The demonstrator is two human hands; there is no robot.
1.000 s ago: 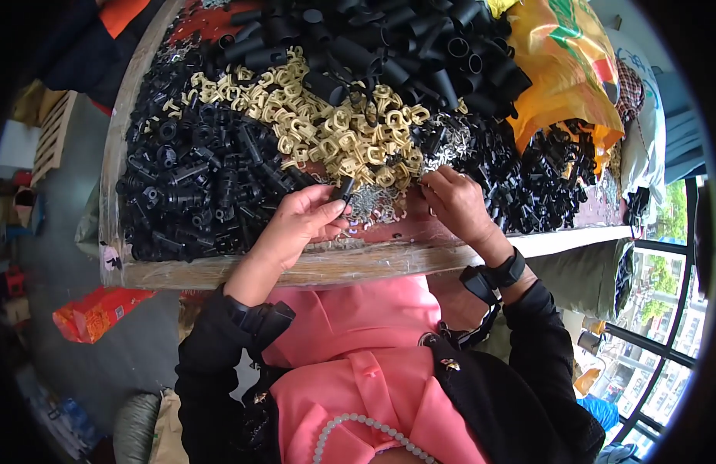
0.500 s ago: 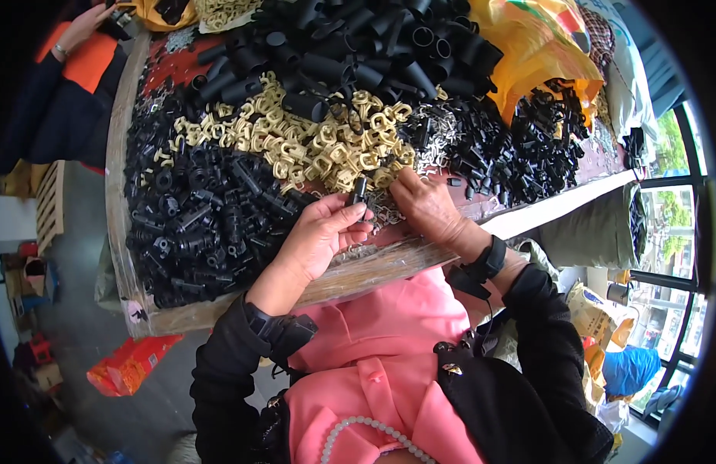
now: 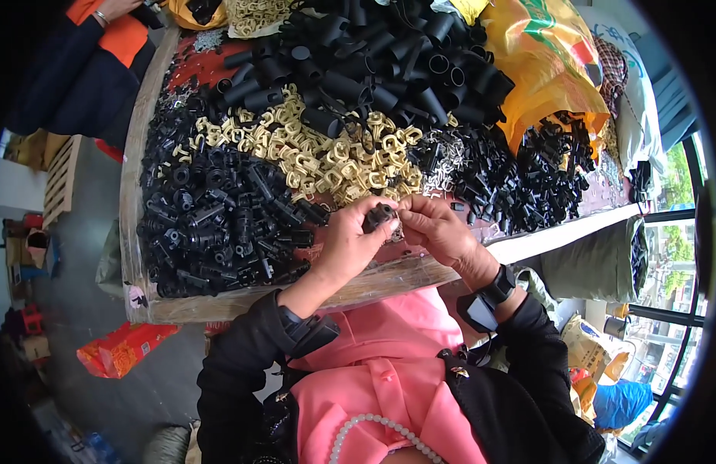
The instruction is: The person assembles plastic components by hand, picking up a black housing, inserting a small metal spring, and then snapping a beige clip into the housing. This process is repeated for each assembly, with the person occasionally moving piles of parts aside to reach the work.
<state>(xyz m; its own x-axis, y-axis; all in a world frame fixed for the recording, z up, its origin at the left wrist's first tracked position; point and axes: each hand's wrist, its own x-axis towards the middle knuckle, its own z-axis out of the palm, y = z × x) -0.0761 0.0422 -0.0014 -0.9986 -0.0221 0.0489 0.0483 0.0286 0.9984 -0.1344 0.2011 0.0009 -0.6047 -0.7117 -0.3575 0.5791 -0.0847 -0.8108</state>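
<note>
My left hand (image 3: 344, 246) is closed around a short black cylindrical plastic part (image 3: 379, 220), one round end of it facing up. Right beside it, my right hand (image 3: 448, 238) has thumb and forefinger pinched at the part's edge. Whatever sits between those right fingertips is too small and covered to make out. Both hands are just above the table's near edge, in front of a heap of cream loop-shaped clips (image 3: 315, 164). Left of them lies a heap of black plastic fittings (image 3: 211, 220). Small silvery pieces (image 3: 444, 168) are scattered behind my right hand.
Black tubes (image 3: 431, 104) are piled at the back. Small black pieces (image 3: 489, 182) spread at the right, beneath a yellow plastic sack (image 3: 539, 46). A wooden rim (image 3: 296, 298) edges the table. Another person's dark sleeve (image 3: 64, 58) shows at the far left.
My right hand has drawn back from the cream clips to the black part in my left hand. The part has turned from upright to tilted, and the view has shifted slightly.
</note>
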